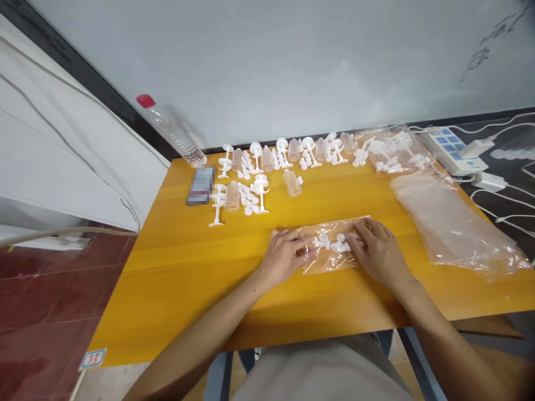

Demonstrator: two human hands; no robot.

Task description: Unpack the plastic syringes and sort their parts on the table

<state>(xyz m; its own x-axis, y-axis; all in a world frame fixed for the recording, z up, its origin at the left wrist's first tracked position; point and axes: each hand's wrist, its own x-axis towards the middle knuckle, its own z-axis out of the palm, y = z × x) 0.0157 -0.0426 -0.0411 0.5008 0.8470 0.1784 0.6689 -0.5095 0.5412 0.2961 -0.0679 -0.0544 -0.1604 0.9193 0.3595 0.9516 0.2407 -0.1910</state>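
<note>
Both hands working at the near middle of the bench [188, 289]. Clear plastic bag [328, 266] lying flat between them, small white plastic pieces [340, 246] showing through its film. Left-hand grip [298, 250] closing on the bag's left end, thumb and fingertips over its edge. Right-hand grip [361, 234] holding the right end, index finger reaching the far corner, thumb pressing near the pieces.

Beyond the bag, a ribbed translucent bottle [293, 185] lying apart from the rest. White plunger-like parts [282, 142] and translucent cups [321, 149] lining the back, with a shorter row to the left, nearer the hands; small white pieces clustering among them. A filled bag [390, 150] sitting at the right end of the back row, a stack of plastic bags [451, 223] spreading nearer.

Far left: red-capped water bottle [178, 136] standing behind a phone [201, 185]. Far right: power strip [449, 147] carrying plugged-in white adapters [476, 148].
</note>
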